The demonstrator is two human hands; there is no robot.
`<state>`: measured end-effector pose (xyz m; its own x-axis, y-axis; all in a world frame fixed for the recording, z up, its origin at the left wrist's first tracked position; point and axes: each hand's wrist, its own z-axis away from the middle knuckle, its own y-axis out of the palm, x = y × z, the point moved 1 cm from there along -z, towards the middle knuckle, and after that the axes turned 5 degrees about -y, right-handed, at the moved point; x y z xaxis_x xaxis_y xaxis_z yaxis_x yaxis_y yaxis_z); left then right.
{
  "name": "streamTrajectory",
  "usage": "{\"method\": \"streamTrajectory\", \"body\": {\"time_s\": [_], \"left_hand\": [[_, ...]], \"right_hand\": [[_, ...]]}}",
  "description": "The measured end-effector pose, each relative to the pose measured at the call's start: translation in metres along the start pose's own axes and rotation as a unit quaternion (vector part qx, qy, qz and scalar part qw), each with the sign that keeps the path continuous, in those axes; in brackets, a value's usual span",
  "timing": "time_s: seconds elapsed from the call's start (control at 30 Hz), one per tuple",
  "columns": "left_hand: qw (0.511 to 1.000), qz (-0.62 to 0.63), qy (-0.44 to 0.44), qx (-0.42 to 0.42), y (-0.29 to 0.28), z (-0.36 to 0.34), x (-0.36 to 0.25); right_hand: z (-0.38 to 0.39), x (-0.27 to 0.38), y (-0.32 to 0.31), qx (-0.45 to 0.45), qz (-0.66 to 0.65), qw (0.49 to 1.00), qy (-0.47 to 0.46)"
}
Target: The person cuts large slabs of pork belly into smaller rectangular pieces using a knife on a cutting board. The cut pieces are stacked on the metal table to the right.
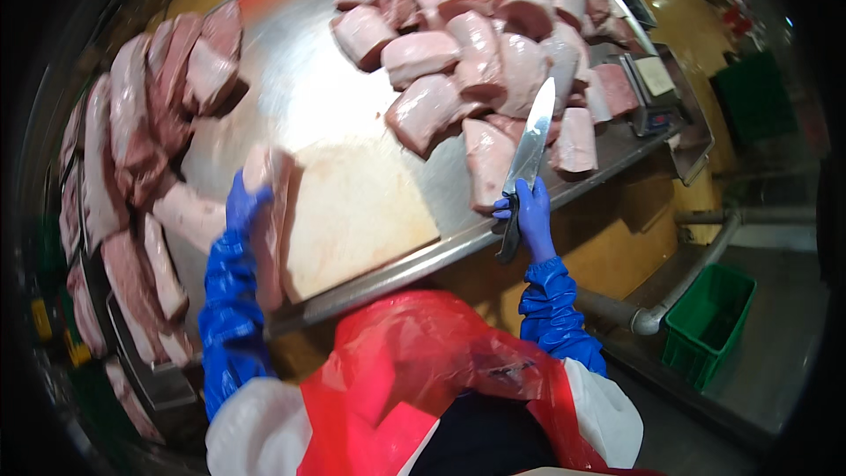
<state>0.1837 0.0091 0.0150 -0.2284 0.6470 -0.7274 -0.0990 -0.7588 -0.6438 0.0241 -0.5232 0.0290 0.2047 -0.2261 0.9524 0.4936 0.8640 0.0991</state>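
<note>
Through the head view I see the left hand [248,202], gloved in violet-blue, with its grip holding the far part of a long pork loin [275,251] by its left side. That loin lies at the left edge of a whitish cutting board [361,211], reaching near to the rim of the metal surface [291,53]. My right hand [534,219] has its grip closed around the black handle of a broad chef's knife [532,139]; the blade points far and slightly right, over a heap of pork chunks [480,48], and I can't tell whether it touches them. More long pork pieces [132,110] lie on the left. A small scale [653,119] stands right of the heap; a green crate [709,322] sits lower, near right.
</note>
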Motion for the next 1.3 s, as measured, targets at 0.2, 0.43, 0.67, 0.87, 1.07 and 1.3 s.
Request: {"method": "streamTrajectory", "body": {"time_s": [0.2,0.43,0.67,0.87,1.07,1.3], "left_hand": [[0.932,-0.175,0.296,0.116,0.061,0.028,-0.108],[0.964,-0.206,0.167,-0.036,0.037,0.096,-0.003],[0.938,-0.323,0.128,0.0,-0.039,0.131,0.034],[0.927,-0.301,0.223,0.009,-0.022,0.107,0.041],[0.913,-0.32,0.252,0.013,-0.013,0.109,0.026],[0.945,-0.249,0.166,0.129,-0.043,0.035,0.018]], "right_hand": [[0.025,-0.01,0.031,0.053,0.072,0.996,0.025],[0.069,-0.029,0.118,0.097,0.248,0.963,-0.045],[0.138,-0.062,0.273,0.162,0.391,0.793,-0.439],[0.186,-0.055,0.262,0.301,0.598,0.733,-0.121],[0.135,-0.092,0.297,0.221,0.544,0.776,-0.229],[0.202,-0.097,0.241,0.265,0.574,0.772,-0.072]]}}
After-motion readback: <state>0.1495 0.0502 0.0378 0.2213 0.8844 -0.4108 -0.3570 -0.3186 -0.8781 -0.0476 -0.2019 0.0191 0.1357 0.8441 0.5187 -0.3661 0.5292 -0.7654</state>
